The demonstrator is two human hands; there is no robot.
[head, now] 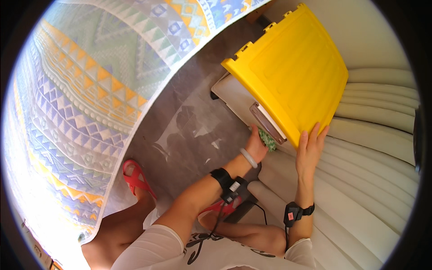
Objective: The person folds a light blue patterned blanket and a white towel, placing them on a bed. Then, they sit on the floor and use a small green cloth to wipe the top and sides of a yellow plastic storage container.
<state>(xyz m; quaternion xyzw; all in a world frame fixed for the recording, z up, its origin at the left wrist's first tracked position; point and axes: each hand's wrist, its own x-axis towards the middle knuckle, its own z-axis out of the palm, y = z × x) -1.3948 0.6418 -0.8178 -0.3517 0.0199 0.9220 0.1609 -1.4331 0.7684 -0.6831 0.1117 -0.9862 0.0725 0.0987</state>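
Note:
A yellow plastic lid (290, 74) with hinge clips along its far left edge slants over the right half of the view. My right hand (310, 148) holds its near corner, fingers spread over the top face. Under the lid's left edge shows a container side with a white frame and a brownish see-through panel (268, 123); the rest of the container is hidden. Just below that panel, my left hand (257, 145) has its fingers around a green and white patterned cloth (267, 139). Part of the cloth is hidden by the hand.
A patterned fabric cover (101, 84) hangs across the left. On the right runs a ribbed, pale upholstered sofa (364, 162). A beige low piece with a dark foot (233, 89) stands under the lid. Red sandals (136, 177) are on my feet, on the shiny grey floor (182, 131).

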